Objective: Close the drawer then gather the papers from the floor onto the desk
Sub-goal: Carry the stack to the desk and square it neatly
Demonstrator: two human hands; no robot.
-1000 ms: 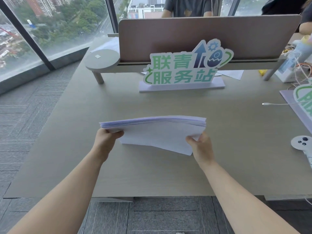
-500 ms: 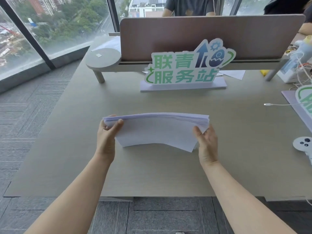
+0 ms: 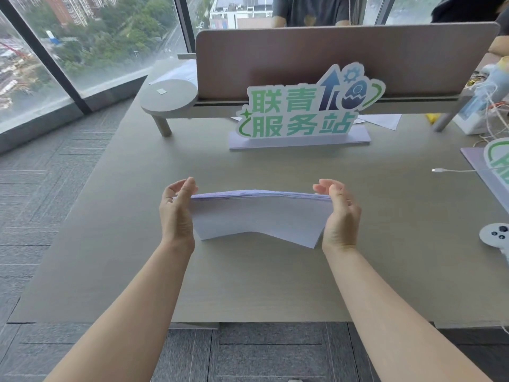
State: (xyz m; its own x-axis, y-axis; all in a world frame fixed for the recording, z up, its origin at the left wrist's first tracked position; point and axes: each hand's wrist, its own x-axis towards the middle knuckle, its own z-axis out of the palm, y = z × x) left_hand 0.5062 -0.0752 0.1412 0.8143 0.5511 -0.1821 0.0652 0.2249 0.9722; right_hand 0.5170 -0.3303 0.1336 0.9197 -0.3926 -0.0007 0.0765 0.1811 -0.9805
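The paper stack (image 3: 259, 216) stands on edge mid-bench (image 3: 110, 244), sandwiched between the hands, left hand (image 3: 176, 213) at 9 o'clock, right hand (image 3: 340, 216) at 3, fingers loosely pressing its ends.

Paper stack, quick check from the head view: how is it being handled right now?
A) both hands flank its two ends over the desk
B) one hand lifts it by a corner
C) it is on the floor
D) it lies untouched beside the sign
A: the left hand and right hand flank the ends of the paper stack, its lower edge down on the desk.
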